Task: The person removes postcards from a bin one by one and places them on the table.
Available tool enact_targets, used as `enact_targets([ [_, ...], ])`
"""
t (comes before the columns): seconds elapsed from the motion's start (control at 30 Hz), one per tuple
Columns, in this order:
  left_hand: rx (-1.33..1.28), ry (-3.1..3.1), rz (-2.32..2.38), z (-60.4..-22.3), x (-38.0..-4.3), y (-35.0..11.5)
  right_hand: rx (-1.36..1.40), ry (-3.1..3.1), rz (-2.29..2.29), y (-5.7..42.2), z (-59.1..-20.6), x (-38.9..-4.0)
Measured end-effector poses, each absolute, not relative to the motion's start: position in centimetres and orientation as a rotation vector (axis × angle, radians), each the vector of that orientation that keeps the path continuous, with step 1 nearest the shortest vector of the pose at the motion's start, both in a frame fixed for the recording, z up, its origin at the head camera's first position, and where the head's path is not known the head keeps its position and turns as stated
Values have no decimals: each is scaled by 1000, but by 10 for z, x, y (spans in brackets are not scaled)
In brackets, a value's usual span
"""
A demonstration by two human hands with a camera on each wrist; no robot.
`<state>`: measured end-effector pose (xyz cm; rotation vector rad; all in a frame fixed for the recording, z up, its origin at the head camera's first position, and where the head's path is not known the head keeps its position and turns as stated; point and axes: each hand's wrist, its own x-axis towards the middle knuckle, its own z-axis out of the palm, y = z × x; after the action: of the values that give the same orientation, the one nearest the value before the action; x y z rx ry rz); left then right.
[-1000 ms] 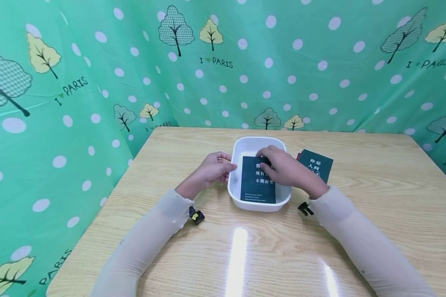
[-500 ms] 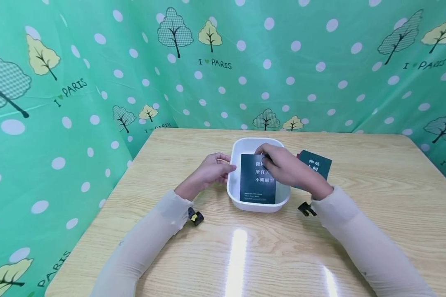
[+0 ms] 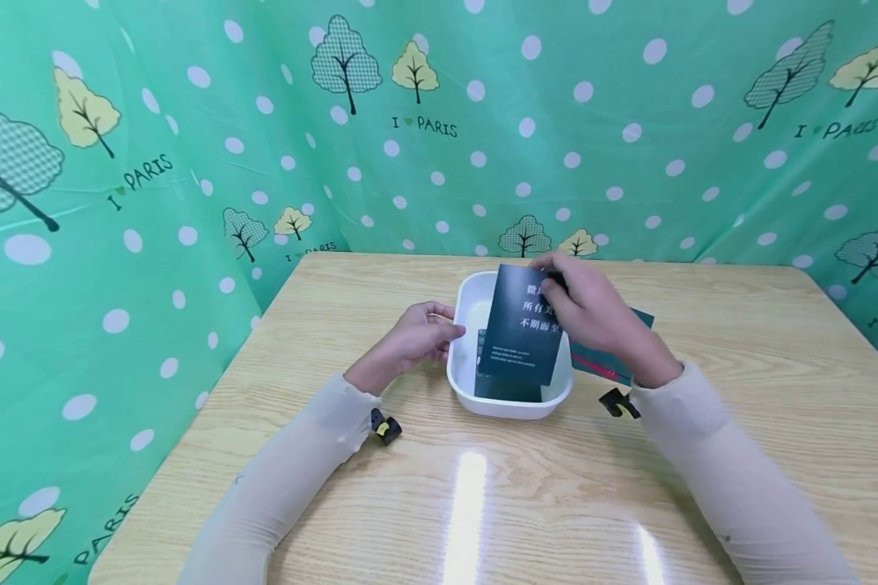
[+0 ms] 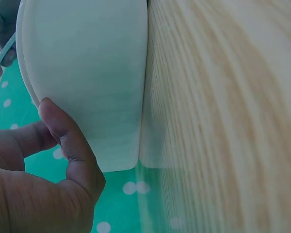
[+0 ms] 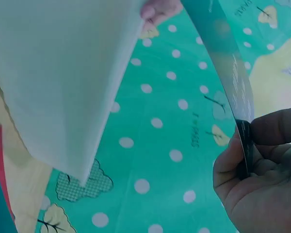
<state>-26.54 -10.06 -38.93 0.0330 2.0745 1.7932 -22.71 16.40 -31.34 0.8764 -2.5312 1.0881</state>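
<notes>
A white plastic tub stands on the table, its near wall toward me. My left hand grips the tub's left rim, with the thumb on the edge in the left wrist view. My right hand pinches a thin dark green booklet with white Chinese lettering by its upper right edge. The booklet is tilted above the tub. In the right wrist view, the thumb and fingers of the right hand press on both its faces. Under it, another dark item lies in the tub, mostly covered.
Right of the tub, dark green and red booklets lie on the table, partly hidden by my right arm. A green patterned curtain hangs behind and to the left of the wooden table.
My right hand has lifted the booklet up and to the right out of the tub, uncovering the dark item beneath. My left hand has stayed on the rim.
</notes>
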Motion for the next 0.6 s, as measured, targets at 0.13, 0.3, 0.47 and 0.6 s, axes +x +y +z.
enact_targets([
  [0.13, 39, 2076, 1797, -390, -265, -101, 818, -2475, 1106, 174, -308, -230],
  [0.3, 46, 2070, 1800, -390, -266, -101, 734, -2436, 1108, 185, -303, -235],
  [0.47, 52, 2069, 1803, -390, -266, -101, 606, -2410, 1086, 196, -300, -238],
  [0.6, 50, 2063, 1806, -389, -265, -100, 480, -2387, 1080, 205, -298, -241],
])
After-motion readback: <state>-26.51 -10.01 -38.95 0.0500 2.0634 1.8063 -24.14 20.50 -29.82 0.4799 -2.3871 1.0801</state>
